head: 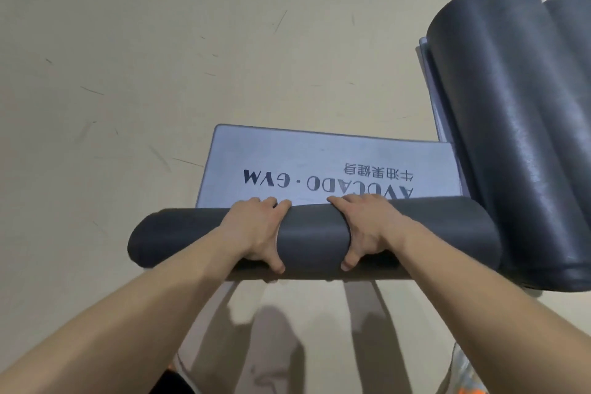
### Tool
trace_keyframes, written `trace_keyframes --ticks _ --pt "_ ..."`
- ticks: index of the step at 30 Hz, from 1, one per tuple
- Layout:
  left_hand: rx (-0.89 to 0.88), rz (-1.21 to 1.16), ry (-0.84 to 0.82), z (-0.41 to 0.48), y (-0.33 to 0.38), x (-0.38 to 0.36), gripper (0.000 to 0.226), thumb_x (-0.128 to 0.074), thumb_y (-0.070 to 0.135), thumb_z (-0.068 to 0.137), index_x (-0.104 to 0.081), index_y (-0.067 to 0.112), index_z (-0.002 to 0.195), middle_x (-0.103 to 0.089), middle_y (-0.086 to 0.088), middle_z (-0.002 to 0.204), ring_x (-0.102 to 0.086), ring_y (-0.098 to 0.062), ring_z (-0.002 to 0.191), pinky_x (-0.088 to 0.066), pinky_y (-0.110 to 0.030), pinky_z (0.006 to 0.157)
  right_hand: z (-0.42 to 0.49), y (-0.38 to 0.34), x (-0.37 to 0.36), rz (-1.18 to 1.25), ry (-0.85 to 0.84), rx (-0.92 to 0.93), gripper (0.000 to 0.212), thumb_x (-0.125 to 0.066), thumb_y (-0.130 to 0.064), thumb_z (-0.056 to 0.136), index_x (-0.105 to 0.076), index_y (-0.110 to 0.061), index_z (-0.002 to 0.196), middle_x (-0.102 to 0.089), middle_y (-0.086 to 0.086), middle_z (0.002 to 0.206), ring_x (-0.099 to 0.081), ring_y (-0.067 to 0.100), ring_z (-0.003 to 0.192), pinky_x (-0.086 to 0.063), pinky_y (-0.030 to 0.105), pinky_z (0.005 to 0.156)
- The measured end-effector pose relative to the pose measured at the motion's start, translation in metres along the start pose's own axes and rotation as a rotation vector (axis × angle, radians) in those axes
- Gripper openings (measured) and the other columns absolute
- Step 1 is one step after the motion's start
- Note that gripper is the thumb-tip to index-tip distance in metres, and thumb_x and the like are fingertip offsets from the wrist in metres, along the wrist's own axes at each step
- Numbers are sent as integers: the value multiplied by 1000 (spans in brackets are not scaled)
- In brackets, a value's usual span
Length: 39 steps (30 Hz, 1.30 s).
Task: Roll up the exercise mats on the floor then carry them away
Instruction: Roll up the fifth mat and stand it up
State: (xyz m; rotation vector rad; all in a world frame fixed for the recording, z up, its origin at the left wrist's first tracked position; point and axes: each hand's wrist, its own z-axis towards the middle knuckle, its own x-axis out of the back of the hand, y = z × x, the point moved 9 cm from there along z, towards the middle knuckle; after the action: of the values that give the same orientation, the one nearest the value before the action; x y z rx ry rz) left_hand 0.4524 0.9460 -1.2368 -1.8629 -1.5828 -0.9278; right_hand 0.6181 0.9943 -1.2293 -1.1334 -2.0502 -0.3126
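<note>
A grey exercise mat (313,235) lies on the floor in front of me, mostly rolled into a thick dark tube. Its last unrolled stretch (287,153) lies flat beyond the roll, light grey, with upside-down "AVOCADO · GYM" lettering. My left hand (257,229) wraps over the roll left of centre, fingers on the far side and thumb on the near side. My right hand (367,229) grips the roll the same way, right of centre.
Several rolled dark grey mats (518,125) lie side by side at the right, touching the right end of my roll, with a flat light strip (430,86) under their left edge. Beige scuffed floor (128,73) spreads left and beyond. My feet show at the bottom.
</note>
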Motion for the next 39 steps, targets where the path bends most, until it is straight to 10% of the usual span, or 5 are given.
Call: trace_keyframes --ticks 6,11,24,34,39 --pt "31 -80 -211 14 -11 17 122 -86 75 46 -32 34 146 -62 7 127 -62 -26 111 -51 -44 96 -33 -4 -19 -114 277 -89 135 -83 -69 57 -7 -27 160 -26 8 161 -25 35 149 -18 58 120" --pt "104 108 138 0 17 20 138 -81 77 53 -6 26 156 -35 -11 154 -39 -38 139 -31 -56 115 5 15 26 48 65 -29 137 -86 -73 44 -16 -38 156 -46 -3 147 -47 27 133 -37 50 110" --pt "98 109 399 37 -30 44 147 -71 88 45 -5 23 159 -30 -9 158 -33 -35 142 -26 -50 117 47 40 70 -80 239 -57 144 -76 -88 42 -14 -34 159 -40 -1 155 -42 30 138 -31 54 113" --pt "43 -6 109 40 -25 36 132 -75 83 46 -18 27 152 -52 0 133 -55 -28 107 -45 -41 89 37 9 54 -240 191 12 133 -82 -79 43 -20 -27 149 -46 5 139 -51 34 120 -41 51 101" --pt "11 -77 -79 4 -14 1 137 -81 79 46 -16 30 155 -51 1 136 -57 -29 115 -50 -44 93 -11 -14 4 -127 222 -1 140 -79 -80 50 -12 -26 160 -32 5 160 -31 32 147 -18 58 121"
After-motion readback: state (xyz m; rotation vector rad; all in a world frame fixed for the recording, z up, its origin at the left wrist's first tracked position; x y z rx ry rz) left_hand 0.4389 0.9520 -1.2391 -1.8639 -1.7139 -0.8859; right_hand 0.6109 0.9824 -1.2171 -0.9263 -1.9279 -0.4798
